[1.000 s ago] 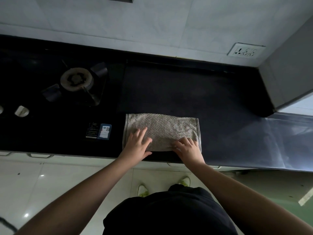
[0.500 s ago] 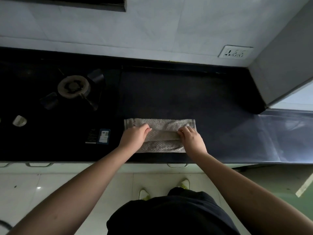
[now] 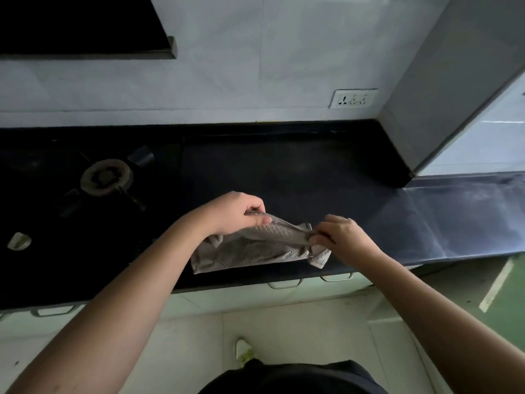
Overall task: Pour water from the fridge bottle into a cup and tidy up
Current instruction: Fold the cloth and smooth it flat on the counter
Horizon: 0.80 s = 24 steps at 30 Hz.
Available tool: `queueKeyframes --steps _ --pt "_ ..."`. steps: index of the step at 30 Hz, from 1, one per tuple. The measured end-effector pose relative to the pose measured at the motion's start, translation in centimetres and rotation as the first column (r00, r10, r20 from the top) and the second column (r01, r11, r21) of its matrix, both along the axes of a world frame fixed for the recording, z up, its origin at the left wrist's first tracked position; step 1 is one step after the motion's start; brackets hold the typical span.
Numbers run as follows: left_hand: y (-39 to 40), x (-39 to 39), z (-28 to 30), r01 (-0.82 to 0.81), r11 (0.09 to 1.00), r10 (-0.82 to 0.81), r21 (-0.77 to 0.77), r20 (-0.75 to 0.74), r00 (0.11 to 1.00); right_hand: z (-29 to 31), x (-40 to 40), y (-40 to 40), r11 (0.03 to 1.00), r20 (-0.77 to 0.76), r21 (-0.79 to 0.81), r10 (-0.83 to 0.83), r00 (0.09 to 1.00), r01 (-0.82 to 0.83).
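Note:
A grey waffle-weave cloth (image 3: 255,250) hangs folded over the front part of the black countertop (image 3: 284,172), its lower edge still near the surface. My left hand (image 3: 235,213) pinches the cloth's upper left edge between thumb and curled fingers. My right hand (image 3: 339,237) pinches the upper right end, so the top fold is stretched between both hands a little above the counter. No bottle or cup is in view.
A gas burner (image 3: 106,177) with its pan supports sits on the dark hob at the left, with a stove knob (image 3: 18,241) near the front. A wall socket (image 3: 353,98) is on the tiled backsplash. A grey cabinet side (image 3: 443,89) rises at the right.
The cloth lay flat under both palms, then its near edge was folded back. Now both hands pinch the fold and have lifted it off the counter.

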<state>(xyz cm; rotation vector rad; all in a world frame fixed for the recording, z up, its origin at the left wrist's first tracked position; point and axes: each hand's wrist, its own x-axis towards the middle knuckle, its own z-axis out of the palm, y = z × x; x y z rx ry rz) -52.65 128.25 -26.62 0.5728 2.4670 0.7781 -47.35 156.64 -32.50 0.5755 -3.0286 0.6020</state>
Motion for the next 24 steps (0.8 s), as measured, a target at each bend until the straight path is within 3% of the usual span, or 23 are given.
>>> queueKeyframes --steps 3,10,17,24 --pt "2.4 1.2 1.1 0.021 0.998 -0.019 0.065 -0.030 0.999 0.2 1.9 1.1 0.989 -0.047 -0.087 -0.120 0.992 0.116" --pt "9.1 6.0 3.4 -0.021 0.945 -0.006 0.328 0.081 0.997 2.2 8.0 4.8 0.812 0.256 -0.382 -0.366 0.895 0.441" --pt "17.0 12.9 5.8 0.017 0.901 -0.136 0.434 0.244 0.960 5.9 15.2 10.4 0.587 0.402 -0.608 -0.354 0.844 0.535" --pt "24.9 17.2 5.6 -0.030 0.906 -0.084 0.423 0.247 0.965 6.8 20.8 16.7 0.526 0.462 -0.607 -0.375 0.804 0.595"
